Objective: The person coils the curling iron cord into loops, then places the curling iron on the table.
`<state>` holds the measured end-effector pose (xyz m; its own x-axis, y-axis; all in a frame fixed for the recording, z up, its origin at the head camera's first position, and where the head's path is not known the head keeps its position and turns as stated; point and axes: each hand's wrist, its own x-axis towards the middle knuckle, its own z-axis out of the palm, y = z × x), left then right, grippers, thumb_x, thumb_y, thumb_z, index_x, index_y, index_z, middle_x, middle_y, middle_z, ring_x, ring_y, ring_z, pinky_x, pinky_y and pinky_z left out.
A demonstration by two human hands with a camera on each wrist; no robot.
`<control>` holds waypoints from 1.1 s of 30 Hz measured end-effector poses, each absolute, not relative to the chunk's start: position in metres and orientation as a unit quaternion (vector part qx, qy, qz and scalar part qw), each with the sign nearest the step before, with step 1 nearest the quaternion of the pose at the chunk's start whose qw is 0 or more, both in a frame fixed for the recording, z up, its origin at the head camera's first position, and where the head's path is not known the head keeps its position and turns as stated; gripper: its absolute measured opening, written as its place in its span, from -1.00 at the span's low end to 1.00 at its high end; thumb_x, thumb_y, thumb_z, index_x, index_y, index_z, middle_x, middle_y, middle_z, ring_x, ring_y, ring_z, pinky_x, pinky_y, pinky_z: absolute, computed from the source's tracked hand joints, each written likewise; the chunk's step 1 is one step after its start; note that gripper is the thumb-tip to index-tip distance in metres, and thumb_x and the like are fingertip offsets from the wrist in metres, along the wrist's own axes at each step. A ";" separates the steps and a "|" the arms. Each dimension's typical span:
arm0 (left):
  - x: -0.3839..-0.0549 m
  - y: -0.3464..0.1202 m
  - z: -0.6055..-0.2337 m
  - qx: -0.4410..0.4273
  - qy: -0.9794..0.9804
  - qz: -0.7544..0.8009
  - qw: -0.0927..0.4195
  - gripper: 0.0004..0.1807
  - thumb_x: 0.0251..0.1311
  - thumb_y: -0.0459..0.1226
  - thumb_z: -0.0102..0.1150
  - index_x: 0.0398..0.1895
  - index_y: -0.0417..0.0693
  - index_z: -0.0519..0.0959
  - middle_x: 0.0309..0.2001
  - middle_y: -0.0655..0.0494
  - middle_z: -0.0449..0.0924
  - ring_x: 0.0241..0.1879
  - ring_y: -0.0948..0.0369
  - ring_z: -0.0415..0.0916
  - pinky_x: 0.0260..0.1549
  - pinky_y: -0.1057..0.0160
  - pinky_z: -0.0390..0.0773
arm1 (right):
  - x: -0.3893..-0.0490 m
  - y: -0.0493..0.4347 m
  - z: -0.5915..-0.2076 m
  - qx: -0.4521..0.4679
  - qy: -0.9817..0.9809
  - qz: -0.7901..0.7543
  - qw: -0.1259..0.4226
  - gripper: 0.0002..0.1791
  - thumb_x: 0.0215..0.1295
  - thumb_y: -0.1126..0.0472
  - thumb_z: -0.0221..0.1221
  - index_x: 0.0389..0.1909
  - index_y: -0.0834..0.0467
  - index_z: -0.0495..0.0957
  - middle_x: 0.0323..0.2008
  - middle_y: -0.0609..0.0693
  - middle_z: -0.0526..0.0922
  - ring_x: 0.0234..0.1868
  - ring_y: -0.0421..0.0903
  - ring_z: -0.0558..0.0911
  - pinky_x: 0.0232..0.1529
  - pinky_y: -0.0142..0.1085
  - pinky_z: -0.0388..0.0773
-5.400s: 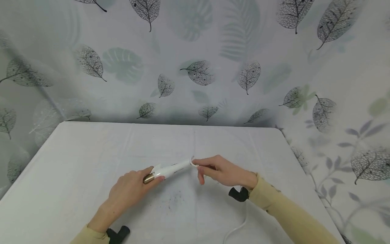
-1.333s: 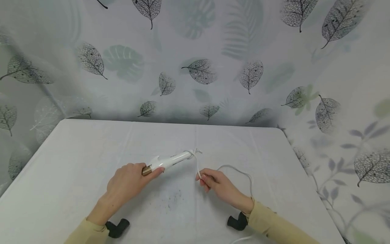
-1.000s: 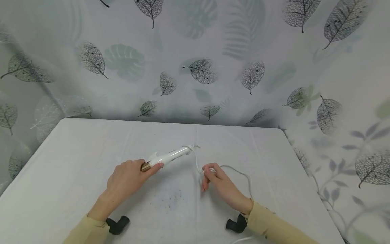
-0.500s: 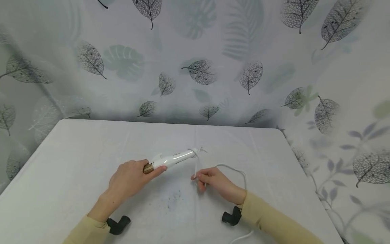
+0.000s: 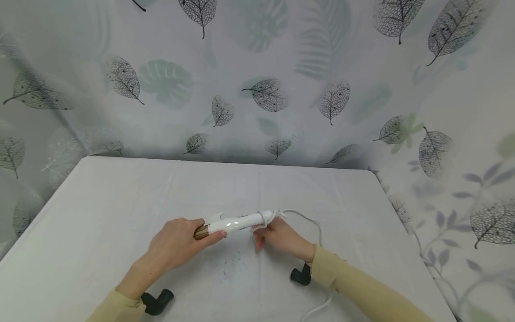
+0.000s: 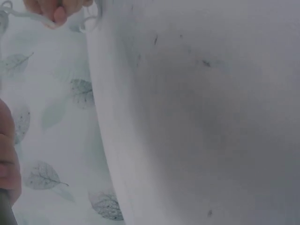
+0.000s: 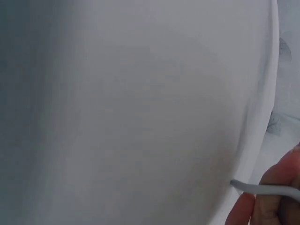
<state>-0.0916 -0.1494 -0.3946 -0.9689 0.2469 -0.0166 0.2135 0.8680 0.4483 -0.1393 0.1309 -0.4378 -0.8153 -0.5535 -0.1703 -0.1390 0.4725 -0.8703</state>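
Note:
My left hand [image 5: 173, 243] grips the gold-brown barrel end of a white curling iron [image 5: 237, 223], thumb along its near side. The iron is held over the table, its handle end pointing right. A white cord [image 5: 315, 222] wraps round that handle end, near a coiled strain relief. My right hand [image 5: 285, 240] pinches the cord just below and beside the handle end, which partly hides its fingers. In the left wrist view, the right hand's fingers [image 6: 58, 11] hold the cord at the top left. The right wrist view shows the cord [image 7: 269, 190] running across the curled fingers.
The white-covered table [image 5: 132, 188] has small dark specks [image 5: 231, 264] near its middle. More cord [image 5: 318, 308] trails toward the front edge. Black wrist-worn pieces [image 5: 158, 302] sit below both sleeves. A leaf-patterned curtain [image 5: 241, 67] hangs behind and at the sides.
Over the earlier frames the cord has come to loop round the handle end. Since half a second ago, my right hand has moved up to the handle, and the iron's handle end has dipped right.

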 end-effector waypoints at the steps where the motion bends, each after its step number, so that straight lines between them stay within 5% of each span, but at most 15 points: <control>1: -0.090 -0.151 -0.394 0.124 0.966 0.224 0.032 -0.31 0.15 0.45 0.02 -0.68 0.10 0.26 -0.70 0.30 0.04 -0.68 0.34 0.00 -0.65 0.35 0.04 | -0.141 0.132 -0.438 -0.207 0.835 -0.463 0.214 -0.82 0.51 0.18 0.07 -0.20 0.19 0.59 -0.53 -0.02 0.68 -0.36 -0.17 0.60 -0.12 -0.32 0.46; 8: -0.086 -0.158 -0.396 0.156 0.963 0.216 0.041 -0.34 0.17 0.43 0.02 -0.68 0.14 0.23 -0.69 0.33 0.00 -0.68 0.37 -0.02 -0.66 0.37 0.03 | -0.161 0.150 -0.442 -0.329 0.802 -0.464 0.183 -0.79 0.35 0.54 -0.01 -0.23 0.27 0.58 -0.33 0.14 0.70 -0.23 -0.01 0.61 0.01 -0.25 0.48; 12: -0.086 -0.159 -0.400 0.162 0.958 0.228 0.070 -0.35 0.16 0.45 0.00 -0.68 0.16 0.26 -0.69 0.35 0.02 -0.68 0.39 0.03 -0.65 0.39 0.08 | -0.170 0.152 -0.433 -0.342 0.831 -0.409 0.161 -0.89 0.44 0.33 0.13 -0.24 0.16 0.63 -0.30 -0.05 0.67 -0.21 -0.19 0.54 -0.05 -0.33 0.47; 16: -0.086 -0.159 -0.404 0.177 0.952 0.233 0.095 -0.39 0.17 0.45 -0.01 -0.65 0.21 0.35 -0.69 0.36 0.06 -0.67 0.41 0.07 -0.63 0.39 0.13 | -0.177 0.149 -0.421 -0.322 0.839 -0.395 0.189 -0.73 0.46 0.07 0.16 -0.41 0.13 0.63 -0.47 -0.16 0.56 -0.35 -0.23 0.48 -0.28 -0.37 0.43; 24: -0.085 -0.152 -0.409 0.211 0.948 0.213 0.110 -0.35 0.16 0.47 -0.03 -0.69 0.19 0.30 -0.71 0.36 0.10 -0.67 0.41 0.13 -0.62 0.39 0.16 | -0.181 0.148 -0.412 -0.352 0.832 -0.372 0.213 -0.61 0.44 0.02 0.19 -0.50 0.23 0.57 -0.72 -0.20 0.31 -0.63 -0.29 0.30 -0.47 -0.41 0.28; 33: -0.083 -0.148 -0.409 0.175 0.955 0.200 0.132 -0.33 0.09 0.51 -0.02 -0.68 0.17 0.39 -0.70 0.28 0.21 -0.64 0.33 0.22 -0.61 0.34 0.18 | -0.175 0.148 -0.398 -0.374 0.832 -0.372 0.174 -0.72 0.41 0.05 0.23 -0.49 0.07 0.63 -0.77 -0.24 0.31 -0.71 -0.33 0.25 -0.55 -0.43 0.21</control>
